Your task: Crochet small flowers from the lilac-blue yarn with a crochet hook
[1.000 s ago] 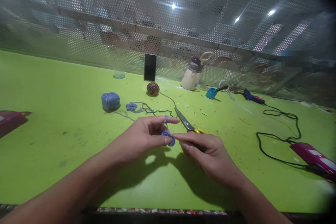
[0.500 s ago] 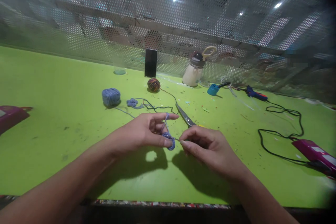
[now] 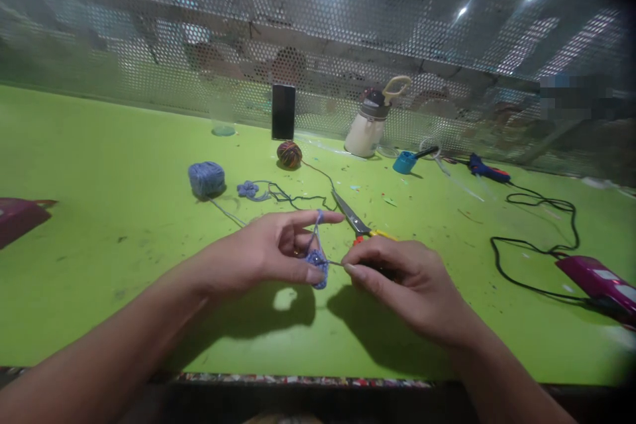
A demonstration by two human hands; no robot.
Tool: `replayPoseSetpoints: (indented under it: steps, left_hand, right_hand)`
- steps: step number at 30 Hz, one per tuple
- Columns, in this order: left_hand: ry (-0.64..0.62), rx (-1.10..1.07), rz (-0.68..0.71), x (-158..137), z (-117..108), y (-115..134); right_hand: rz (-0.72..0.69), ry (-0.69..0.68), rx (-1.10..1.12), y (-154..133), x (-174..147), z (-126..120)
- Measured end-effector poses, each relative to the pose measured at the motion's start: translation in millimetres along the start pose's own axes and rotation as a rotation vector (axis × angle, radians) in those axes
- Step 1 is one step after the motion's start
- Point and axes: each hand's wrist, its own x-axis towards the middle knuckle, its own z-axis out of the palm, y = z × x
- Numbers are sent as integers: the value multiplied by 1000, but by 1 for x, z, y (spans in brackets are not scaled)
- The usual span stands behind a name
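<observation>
A small blue-purple crochet piece (image 3: 318, 269) is pinched between the thumb and fingers of my left hand (image 3: 278, 252). Yarn loops over that hand's outstretched index finger and runs down to the piece. My right hand (image 3: 397, 271) grips a thin metal crochet hook (image 3: 334, 263), whose tip meets the stitches; the rest of it is hidden in the hand. From a blue yarn ball (image 3: 206, 179) at the left, a strand leads toward my left hand. A finished-looking crochet flower (image 3: 248, 189) lies beside the ball.
Scissors (image 3: 354, 217) with red and yellow handles lie just beyond my right hand. Farther back are a multicoloured yarn ball (image 3: 289, 154), a phone (image 3: 283, 112), a cream bottle (image 3: 366, 129), a blue pot (image 3: 404, 162) and a glue gun (image 3: 487, 169). A purple power strip (image 3: 599, 285) sits right.
The hook has drawn back slightly to the right with my right hand, and the crochet piece has tilted a little in my left hand. The camera view has shifted slightly.
</observation>
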Motion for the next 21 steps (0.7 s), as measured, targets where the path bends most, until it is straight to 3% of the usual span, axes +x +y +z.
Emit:
replayPoseSetpoints:
  steps: [7, 14, 21]
  left_hand:
    - [1, 24, -10, 1, 1, 0]
    - [-27, 6, 24, 1, 1, 0]
    - [116, 23, 38, 2, 2, -1]
  right_hand:
    - [156, -32, 142, 1, -1, 5]
    - [62, -47, 17, -3, 1, 1]
    - [62, -5, 14, -1, 0, 1]
